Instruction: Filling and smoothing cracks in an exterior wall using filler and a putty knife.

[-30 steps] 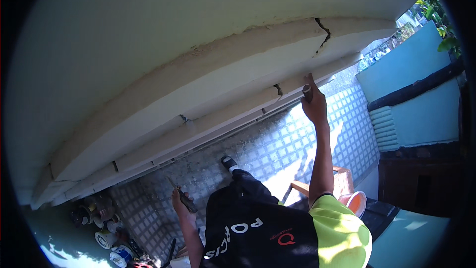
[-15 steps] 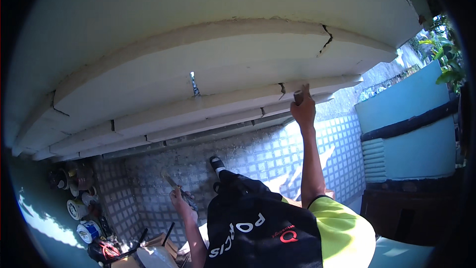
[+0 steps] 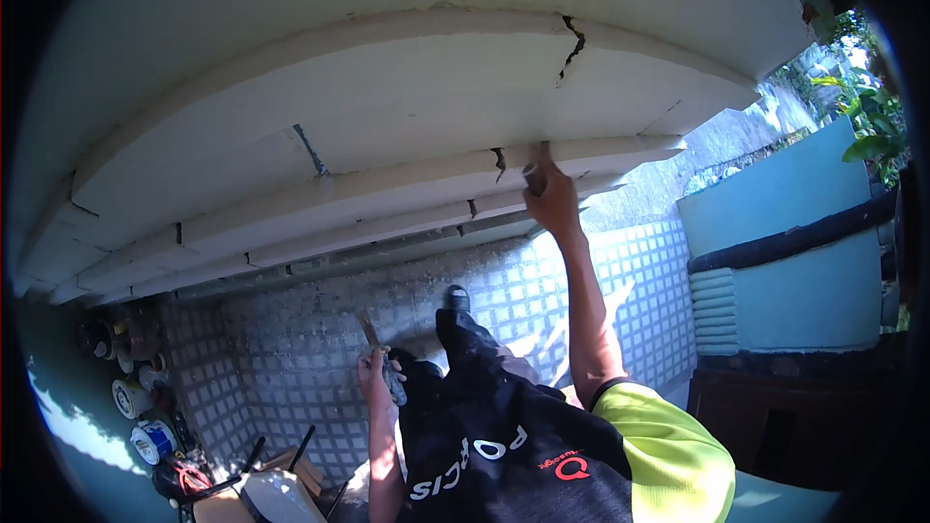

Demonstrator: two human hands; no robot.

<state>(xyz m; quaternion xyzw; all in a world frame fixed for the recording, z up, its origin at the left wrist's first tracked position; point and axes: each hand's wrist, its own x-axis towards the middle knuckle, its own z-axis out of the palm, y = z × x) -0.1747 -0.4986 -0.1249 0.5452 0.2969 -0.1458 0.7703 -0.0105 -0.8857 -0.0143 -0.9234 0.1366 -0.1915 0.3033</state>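
My raised right hand (image 3: 552, 196) grips a dark cylindrical tool handle (image 3: 533, 178), its end toward me, with a finger reaching up to the lower white concrete step (image 3: 630, 147). A cracked white ledge (image 3: 407, 68) runs above it, with dark jagged cracks (image 3: 572, 46) and a narrow gap (image 3: 305, 150). Down by my dark trousers, my left hand (image 3: 376, 373) is closed round a long flat-bladed tool (image 3: 366, 327), with a grey-blue item (image 3: 394, 384) beside it that I cannot make out.
A tiled floor (image 3: 610, 271) lies below. Paint buckets (image 3: 131, 397) line the left wall. Chairs and boards (image 3: 281, 479) stand at lower left. A turquoise wall (image 3: 785, 232) with a dark band and a dark wooden door (image 3: 775, 407) are on the right, plants (image 3: 867, 126) beyond.
My right hand has moved left along the ledge, still gripping the handle. My left hand has shifted right with its tool. The view has swung, so the ledges appear flatter, and my foot has moved.
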